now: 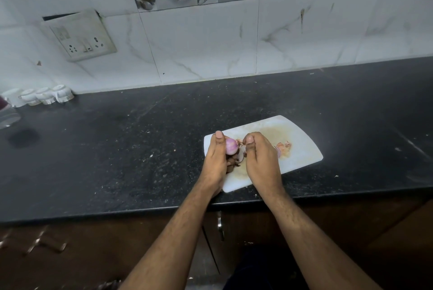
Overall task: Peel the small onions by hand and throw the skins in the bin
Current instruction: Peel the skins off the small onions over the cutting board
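The left hand (216,156) grips a small onion (230,146) over the white board (302,149) on the bench (117,149); the right hand (260,158) pinches its skin (240,142).

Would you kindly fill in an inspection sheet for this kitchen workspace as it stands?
Surface: black countertop, speckled with crumbs.
Job's things: small onion above the white cutting board; loose skins lie on the board.
Clutter: white cups at far left.
Hands: left hand grips the onion; right hand pinches a skin strip.
Cables: nothing seen.
Surroundings: tiled wall, socket plate; no bin in view.
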The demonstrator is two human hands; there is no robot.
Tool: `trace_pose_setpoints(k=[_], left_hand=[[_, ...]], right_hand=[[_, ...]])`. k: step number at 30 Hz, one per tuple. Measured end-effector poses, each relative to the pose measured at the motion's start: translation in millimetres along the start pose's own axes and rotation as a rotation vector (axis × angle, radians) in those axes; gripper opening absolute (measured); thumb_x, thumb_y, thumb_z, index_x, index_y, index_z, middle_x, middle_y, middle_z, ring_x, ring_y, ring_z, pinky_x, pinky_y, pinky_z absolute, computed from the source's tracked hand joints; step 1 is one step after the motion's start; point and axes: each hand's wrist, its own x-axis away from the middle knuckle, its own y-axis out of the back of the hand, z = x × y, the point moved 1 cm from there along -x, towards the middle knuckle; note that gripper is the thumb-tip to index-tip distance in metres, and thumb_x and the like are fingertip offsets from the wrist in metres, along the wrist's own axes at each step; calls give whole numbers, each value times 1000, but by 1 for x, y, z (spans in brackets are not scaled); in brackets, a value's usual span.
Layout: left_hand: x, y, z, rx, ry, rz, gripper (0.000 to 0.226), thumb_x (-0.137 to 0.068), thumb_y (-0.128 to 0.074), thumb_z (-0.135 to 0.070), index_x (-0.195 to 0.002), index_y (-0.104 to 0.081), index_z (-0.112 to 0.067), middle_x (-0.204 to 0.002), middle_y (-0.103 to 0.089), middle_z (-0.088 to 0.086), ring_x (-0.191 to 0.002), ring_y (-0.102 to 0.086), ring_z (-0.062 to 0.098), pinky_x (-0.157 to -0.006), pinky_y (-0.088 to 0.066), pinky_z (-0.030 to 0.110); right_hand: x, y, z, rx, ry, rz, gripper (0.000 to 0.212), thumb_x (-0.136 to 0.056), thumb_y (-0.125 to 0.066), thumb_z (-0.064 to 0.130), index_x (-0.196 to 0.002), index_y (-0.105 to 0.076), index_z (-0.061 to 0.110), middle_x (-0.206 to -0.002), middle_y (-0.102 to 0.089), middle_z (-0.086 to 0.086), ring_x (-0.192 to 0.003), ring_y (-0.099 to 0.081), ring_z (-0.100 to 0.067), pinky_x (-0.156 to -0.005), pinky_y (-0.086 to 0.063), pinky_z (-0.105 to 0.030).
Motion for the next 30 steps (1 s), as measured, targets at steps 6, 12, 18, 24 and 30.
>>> trace_pose_setpoints(k=[6, 12, 18, 24, 30], left_hand=[[-2, 0, 4, -12, -10, 6, 65, -97, -34, -73, -100, -51, -11, -62, -55, -11, -51, -45, 3, -47, -38, 18], [-2, 0, 2, 31, -5, 16, 62, -93, -34, -72, -102, -48, -11, -58, -50, -12, -49, -37, 2, -46, -33, 19], [-3, 1, 5, 42, -31, 24, 72, -84, -42, -82, -100, -47, -12, -59, -49, -11, -50, -37, 4, -46, -33, 21], [-4, 3, 7, 88, -41, 28, 57, -96, -37, -70, -99, -47, -14, -62, -49, -10, -53, -35, 5, -48, -31, 22], [-4, 5, 4, 174, -18, -9, 42, -101, -39, -58, -120, -57, -25, -79, -63, -3, -54, -47, 3, -47, -38, 19]], right_hand=[[4, -1, 7, -33, 132, 94, 29, -110, -37, 26, -126, -59, 16, -119, -59, 8, -105, -57, -2, -89, -46, -16], [0, -2, 1, -39, 85, 86, 15, -106, -47, 20, -109, -61, 17, -104, -62, 9, -97, -59, -5, -85, -49, -24], [-1, -8, -4, 68, 45, 163, 18, -107, -37, 26, -99, -50, 16, -99, -53, 3, -91, -50, -13, -82, -48, -34], [1, -8, 0, 99, 86, 159, 35, -103, -25, 40, -93, -50, 16, -90, -53, 3, -82, -50, -14, -74, -48, -39], [2, 2, 2, -4, 24, -29, 27, -99, -45, 31, -78, -51, 15, -73, -52, 6, -70, -51, -15, -63, -47, -42]])
